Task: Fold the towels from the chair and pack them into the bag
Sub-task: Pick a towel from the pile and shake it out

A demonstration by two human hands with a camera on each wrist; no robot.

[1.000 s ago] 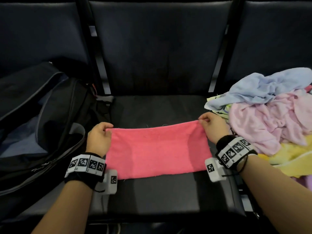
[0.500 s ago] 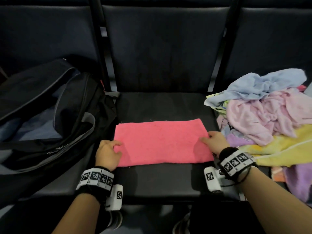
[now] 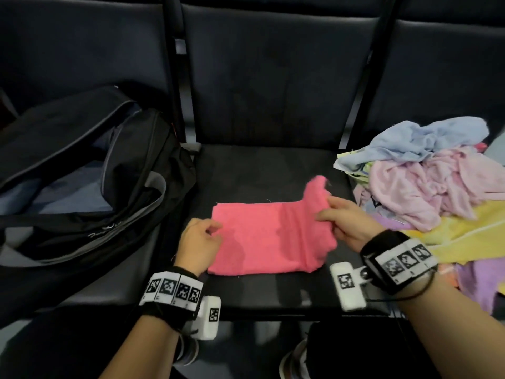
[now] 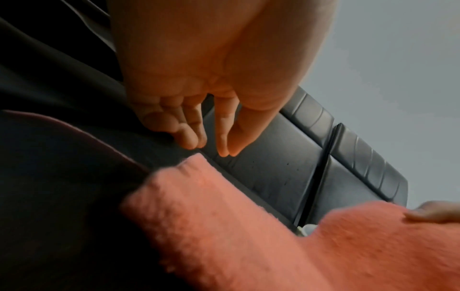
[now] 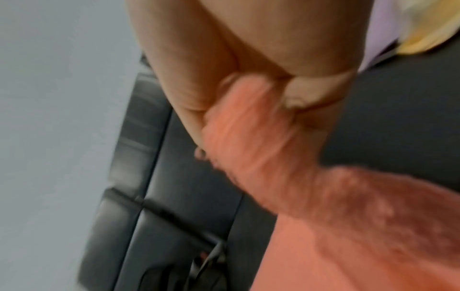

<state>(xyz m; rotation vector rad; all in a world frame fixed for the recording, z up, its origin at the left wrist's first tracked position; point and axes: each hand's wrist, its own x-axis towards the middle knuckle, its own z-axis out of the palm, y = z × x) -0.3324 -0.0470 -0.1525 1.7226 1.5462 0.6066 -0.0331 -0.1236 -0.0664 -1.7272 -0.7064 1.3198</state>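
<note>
A pink towel (image 3: 257,236), folded into a strip, lies on the middle seat (image 3: 267,170) of a row of dark chairs. My right hand (image 3: 347,220) grips its right end (image 5: 251,126) and has it raised off the seat and bent toward the left. My left hand (image 3: 199,242) hovers at the towel's left edge with loosely curled fingers (image 4: 221,141) that hold nothing. A black bag (image 3: 82,181) stands unzipped on the left seat. A heap of unfolded towels (image 3: 426,176), blue, pale pink, yellow and purple, covers the right seat.
Dark seat backs (image 3: 273,77) rise behind all three seats, with metal frame bars between them. Shoes (image 3: 188,351) show on the floor below the seat's front edge.
The towel lay flat under both hands half a second ago. Now my right hand has lifted its right end and swings it leftward; my left hand has come off the left edge.
</note>
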